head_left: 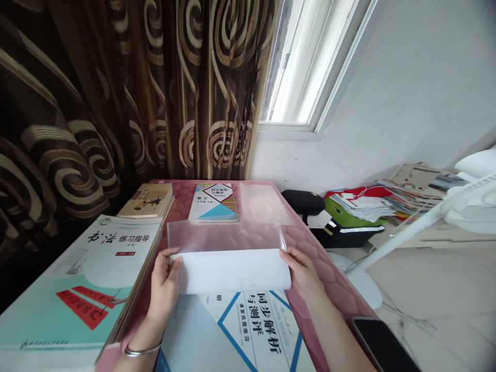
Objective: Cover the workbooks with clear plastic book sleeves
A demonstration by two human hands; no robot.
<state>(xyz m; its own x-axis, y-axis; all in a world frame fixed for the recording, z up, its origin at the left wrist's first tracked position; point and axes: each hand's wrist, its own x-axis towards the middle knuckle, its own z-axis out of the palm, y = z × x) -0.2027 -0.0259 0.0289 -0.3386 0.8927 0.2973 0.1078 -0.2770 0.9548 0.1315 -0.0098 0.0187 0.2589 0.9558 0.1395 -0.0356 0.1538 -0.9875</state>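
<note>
Left hand (pixel 166 281): I pinch the white sheet's (pixel 234 271) left end.
Right hand (pixel 304 271): pinches its right end.
Clear film (pixel 225 235): beyond the sheet.
Blue workbook (pixel 236 330): nearest me on the table (pixel 310 248).
Left edge: book stack (pixel 89 284) crowds me.
Far edge: small workbook (pixel 213 201).

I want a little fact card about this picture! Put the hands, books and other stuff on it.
Left hand: holds white sheet by its left end
Right hand: holds its right end
Beyond sheet: clear film
Nearest book: blue-and-white cover
Left side: book stack
Table cover: pink
Phone: dark screen, right of the right arm
Behind: patterned curtain, window
Far right: white fan
</note>
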